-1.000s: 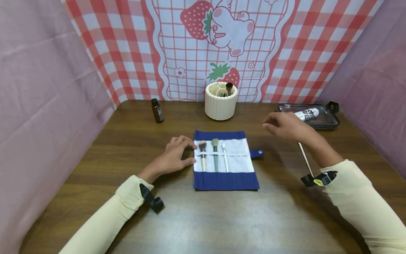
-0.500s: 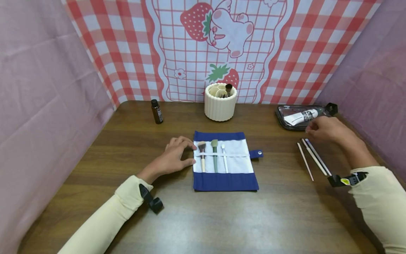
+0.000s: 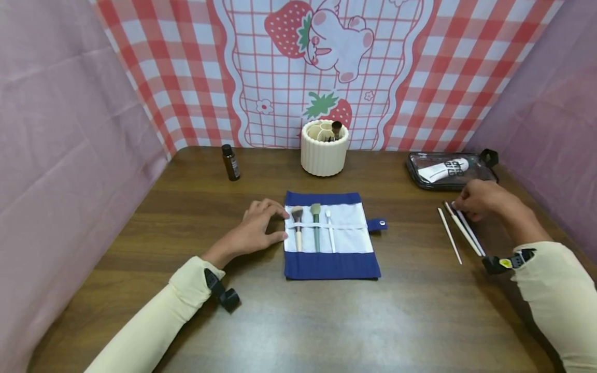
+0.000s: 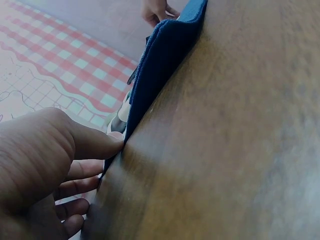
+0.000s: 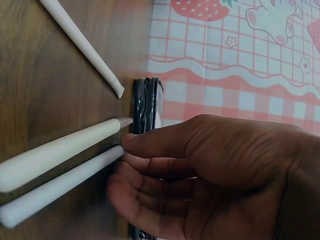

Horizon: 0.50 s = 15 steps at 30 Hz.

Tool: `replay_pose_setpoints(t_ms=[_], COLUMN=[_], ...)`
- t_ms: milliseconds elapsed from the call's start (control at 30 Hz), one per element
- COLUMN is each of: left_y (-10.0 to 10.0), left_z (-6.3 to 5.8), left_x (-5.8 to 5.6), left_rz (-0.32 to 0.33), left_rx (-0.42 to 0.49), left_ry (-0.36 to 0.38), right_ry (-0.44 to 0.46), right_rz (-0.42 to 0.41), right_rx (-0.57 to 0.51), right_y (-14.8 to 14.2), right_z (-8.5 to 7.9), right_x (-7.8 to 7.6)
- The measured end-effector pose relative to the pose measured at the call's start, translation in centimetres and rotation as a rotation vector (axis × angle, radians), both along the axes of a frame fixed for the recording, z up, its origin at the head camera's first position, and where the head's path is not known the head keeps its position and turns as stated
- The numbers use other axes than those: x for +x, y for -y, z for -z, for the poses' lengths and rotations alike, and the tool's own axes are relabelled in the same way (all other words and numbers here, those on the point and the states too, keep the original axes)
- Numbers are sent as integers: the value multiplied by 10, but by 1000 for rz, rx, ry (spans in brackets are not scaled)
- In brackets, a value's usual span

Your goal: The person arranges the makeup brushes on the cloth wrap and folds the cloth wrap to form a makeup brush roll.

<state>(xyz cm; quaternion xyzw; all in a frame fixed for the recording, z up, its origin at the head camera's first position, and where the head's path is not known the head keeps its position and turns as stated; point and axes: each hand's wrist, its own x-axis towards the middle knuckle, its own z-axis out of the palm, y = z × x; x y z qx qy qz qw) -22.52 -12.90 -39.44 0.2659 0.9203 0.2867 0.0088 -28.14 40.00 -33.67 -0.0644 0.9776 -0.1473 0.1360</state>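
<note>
A blue-and-white fabric brush roll [image 3: 347, 238] lies unfolded on the table. Under its white elastic band sit a fluffy brush [image 3: 298, 228], a green brush [image 3: 316, 228] and a slim white brush [image 3: 330, 230]. My left hand [image 3: 254, 228] rests at the roll's left edge, thumb and fingertips touching it, fingers spread. On the right, my right hand [image 3: 482, 199] pinches the far end of a white-handled makeup brush [image 5: 60, 187]; its tip is hidden by the fingers. Beside it lie another white-handled brush [image 5: 60, 152] and a thin pale-pink one [image 3: 450, 235].
A cream ribbed cup [image 3: 324, 155] holding a dark brush stands behind the roll. A brown bottle [image 3: 231, 163] is at the back left. At the back right lies a clear black-edged case [image 3: 480, 176] with a white tube [image 3: 440, 171] in it.
My right hand has moved right past the case, then down onto the loose brushes, and now pinches one white-handled brush. The left hand has stayed at the roll's edge.
</note>
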Motion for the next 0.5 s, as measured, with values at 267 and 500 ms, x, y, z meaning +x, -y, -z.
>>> replay_pose_setpoints(t_ms=[267, 500], left_y=[0, 1], left_z=[0, -1], left_x=[0, 0], left_rz=[-2, 4], left_rx=[2, 14], left_ry=[7, 3], right_ry=[79, -65], right_rz=[26, 7], right_rx=[-97, -66], right_y=[-4, -8], right_z=[-4, -29], right_x=[1, 0])
